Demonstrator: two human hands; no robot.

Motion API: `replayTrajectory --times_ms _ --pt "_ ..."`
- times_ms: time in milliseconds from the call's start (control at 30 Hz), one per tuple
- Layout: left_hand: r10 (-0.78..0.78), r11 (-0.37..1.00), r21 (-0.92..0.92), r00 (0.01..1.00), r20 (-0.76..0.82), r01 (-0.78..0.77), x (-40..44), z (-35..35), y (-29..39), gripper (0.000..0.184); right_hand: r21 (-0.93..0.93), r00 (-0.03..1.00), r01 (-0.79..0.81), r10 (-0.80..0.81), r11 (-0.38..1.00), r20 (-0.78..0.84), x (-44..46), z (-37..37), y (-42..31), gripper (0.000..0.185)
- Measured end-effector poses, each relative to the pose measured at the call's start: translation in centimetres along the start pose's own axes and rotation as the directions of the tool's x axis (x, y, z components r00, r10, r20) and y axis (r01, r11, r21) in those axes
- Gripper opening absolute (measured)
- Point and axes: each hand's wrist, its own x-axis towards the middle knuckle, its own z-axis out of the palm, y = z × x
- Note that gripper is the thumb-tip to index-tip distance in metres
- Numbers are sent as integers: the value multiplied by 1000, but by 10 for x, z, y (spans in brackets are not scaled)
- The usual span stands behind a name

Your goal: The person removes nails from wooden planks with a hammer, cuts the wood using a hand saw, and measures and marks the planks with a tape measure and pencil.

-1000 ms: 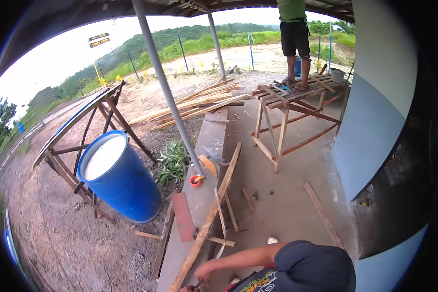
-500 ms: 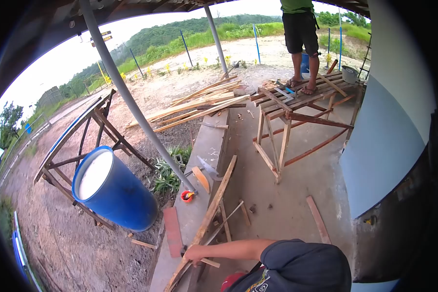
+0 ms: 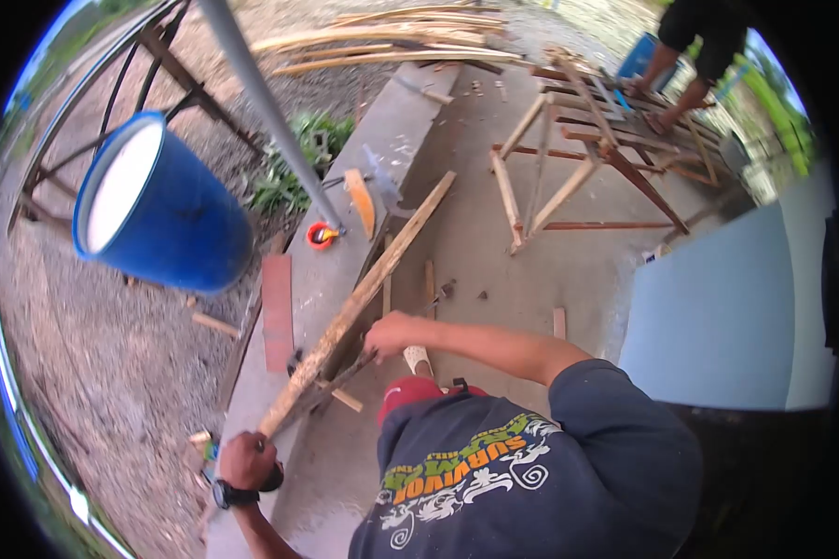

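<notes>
A long, rough wooden plank (image 3: 359, 298) slants across the low concrete ledge. Its near end is in my left hand (image 3: 245, 461), which wears a dark watch and has its fingers closed round the wood. My right hand (image 3: 396, 335) is closed on a thin dark strip (image 3: 345, 374) that runs beside the plank; its material is hard to make out. A short light stick (image 3: 343, 397) pokes out from under the plank. Left of the plank, a flat reddish board (image 3: 277, 312) lies on the ledge.
A handsaw (image 3: 360, 203) with an orange-brown handle and an orange cup (image 3: 322, 237) lie by the grey post (image 3: 268, 102). At left stands a blue barrel (image 3: 196, 224). Another person's legs (image 3: 690, 84) are on a slatted wooden platform (image 3: 615, 140). Lumber (image 3: 391, 42) is piled beyond.
The view has tipped down. My left hand has come into view on the plank's near end. My right hand has moved off the plank onto the thin strip.
</notes>
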Motion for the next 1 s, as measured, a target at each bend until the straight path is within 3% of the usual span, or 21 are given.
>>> replayTrajectory --times_ms 67,133,233,300,400,467,533,600,667,700,767,800,833,867,900,933,1000 --pt "33 996 -83 995 91 -25 25 -24 16 23 -35 996 -39 42 999 80 -8 4 61 35" --pt "106 989 -120 988 116 -92 57 -24 30 27 48 992 -82 77 996 96 -16 -2 89 35" --pt "203 975 -136 954 223 -175 116 -3 63 30 155 995 -14 -1 988 97 -14 -26 50 28" --pt "239 958 -226 928 287 -176 152 14 102 32 332 990 27 -70 943 119 -20 -57 14 26" --pt "421 889 -319 861 284 -330 194 43 142 34 176 998 57 -63 983 26 -33 -80 34 24" --pt "422 888 -323 861 285 -328 207 41 154 34 240 996 -25 4 970 87 -64 -91 81 25" --pt "410 889 -333 869 276 -314 219 42 173 35 100 997 -76 75 992 16 -92 -85 132 26" --pt "444 878 -314 860 251 -362 235 45 195 35 92 993 -108 103 990 54 -109 -95 148 27" --pt "456 876 -319 838 300 -362 253 52 232 44 79 987 -143 137 987 79 -126 -107 164 27" --pt "416 891 -320 860 295 -321 262 53 262 53 178 991 -128 119 976 60 -131 -114 166 28" --pt "412 877 -374 873 262 -302 278 73 313 86 287 995 -100 94 953 35 -152 -107 180 29" --pt "407 882 -363 874 265 -301 283 80 344 86 317 958 11 81 948 -275 -165 -101 188 29" --pt "425 824 -488 883 198 -287 288 86 378 87 313 825 124 78 942 -560 -176 -98 200 30" --pt "438 749 -601 889 136 -277 293 91 407 89 324 817 129 85 937 -570 -199 -108 209 30" --pt "414 719 -643 906 93 -262 300 104 431 91 407 734 93 213 909 -645 -237 -125 216 32" --pt "452 708 -646 886 105 -285 311 101 463 91 485 627 49 351 873 -696 -278 -139 231 33" --pt "452 713 -639 886 104 -289 334 93 529 82 516 549 -25 443 856 -709 -341 -141 279 31"
